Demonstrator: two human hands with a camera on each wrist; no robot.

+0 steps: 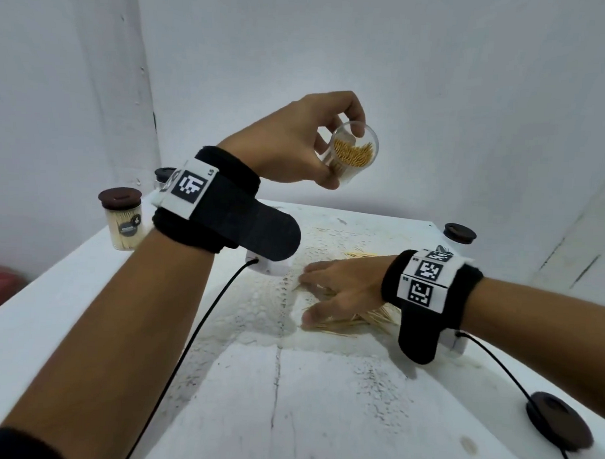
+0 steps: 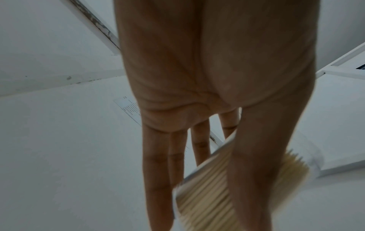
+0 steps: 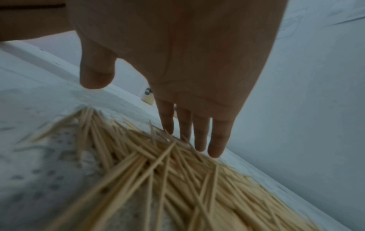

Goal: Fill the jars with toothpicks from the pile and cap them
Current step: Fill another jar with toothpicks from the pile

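Black wristbands [image 1: 206, 205] with white coded tags [image 1: 426, 280], black cables [image 1: 191, 335]

No text is legible: the capped jar [image 1: 123, 225] has a blurred label, the wristbands [image 1: 426, 281] only coded squares.

L hand [image 1: 297, 140] is up high, far side, w/ fingers [image 2: 156, 156] and thumb curled round a small jar [image 1: 353, 152], tipped so its open top faces us. L arm goes up from near left, black band on wrist. R hand [image 1: 340, 292] is low on the right, palm down, fingers [image 3: 217, 140] straight and close together, tips touching the toothpicks [image 3: 177, 179]. R arm comes in from the right, band on wrist too.
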